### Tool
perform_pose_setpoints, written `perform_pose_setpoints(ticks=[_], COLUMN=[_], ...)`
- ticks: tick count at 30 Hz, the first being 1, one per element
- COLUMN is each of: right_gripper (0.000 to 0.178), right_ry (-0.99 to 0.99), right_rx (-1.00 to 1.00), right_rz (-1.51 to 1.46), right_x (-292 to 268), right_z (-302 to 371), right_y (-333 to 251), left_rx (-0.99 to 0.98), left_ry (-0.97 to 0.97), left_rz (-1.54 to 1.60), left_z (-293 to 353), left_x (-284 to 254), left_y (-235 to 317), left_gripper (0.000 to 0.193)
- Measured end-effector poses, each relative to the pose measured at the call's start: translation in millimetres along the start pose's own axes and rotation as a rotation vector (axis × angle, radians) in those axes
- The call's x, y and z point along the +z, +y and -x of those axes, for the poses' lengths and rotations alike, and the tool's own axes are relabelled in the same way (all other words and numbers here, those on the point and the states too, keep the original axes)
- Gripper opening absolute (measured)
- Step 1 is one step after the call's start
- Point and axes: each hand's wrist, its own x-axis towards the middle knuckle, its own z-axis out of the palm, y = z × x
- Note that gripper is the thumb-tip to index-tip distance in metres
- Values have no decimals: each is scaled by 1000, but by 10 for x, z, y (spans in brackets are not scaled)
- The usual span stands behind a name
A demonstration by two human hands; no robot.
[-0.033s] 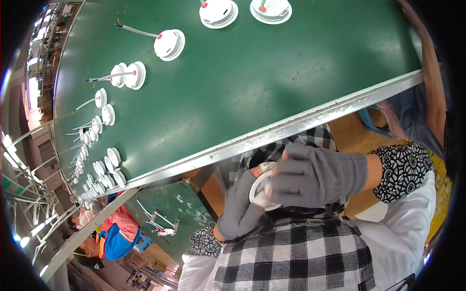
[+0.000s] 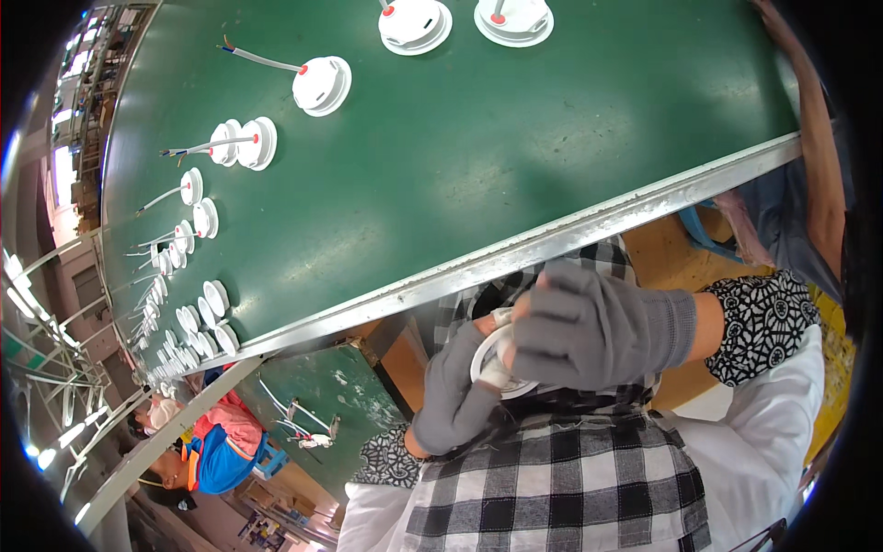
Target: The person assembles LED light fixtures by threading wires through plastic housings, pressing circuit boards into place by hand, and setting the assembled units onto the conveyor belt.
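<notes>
white, round, plastic-looking ring [image 2: 477, 360] is resting in the grey-gloved left hand [image 2: 453, 394], fingers gripping its rim; grey-gloved right hand [image 2: 581, 333] is curling over, grip unclear; likely light, stiff, best rim-held.

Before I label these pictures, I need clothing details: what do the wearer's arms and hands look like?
The left hand and right hand wear gray fingerless gloves, ribbed at the right wrist. White coverings show on some left fingertips. Black-and-white patterned cuffs meet white sleeves.

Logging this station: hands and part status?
Left hand gripping white round part. Right hand over it, grip unclear. Part partly hidden behind right hand.
</notes>
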Motion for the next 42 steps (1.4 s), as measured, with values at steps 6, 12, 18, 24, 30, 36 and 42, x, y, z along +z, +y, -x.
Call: perform_pose_setpoints(ticks=[6,12,18,24,30,36,42], right_gripper=[40,39,41,46,40,37,41], right_ry=[-223,-488,-481,-571,-506,-477,-467], right_rx=[310,968,1136,1083,1118,1163,1149], right_rz=[-239,-1035,-1183,-1185,-1256,-1167,-1227], right_x=[-136,56,67,198,289,212,313], right_z=[-99,68,36,32,99,89,199], right_y=[123,-84,-109,-131,-196,-232,-207], left_rx=[-29,-43,58,5,-57,3,57], left_ry=[8,39,-265,-281,-243,-241,-251], left_rz=[23,117,0,-226,-214,-284,-220], left_z=[-25,-85,-93,-125,-88,-61,-120], left_x=[-28,1,-189,-185,-142,-53,-59], left_y=[-17,-187,-330,-336,-335,-491,-655], left_gripper=[36,36,80,89,88,87,90])
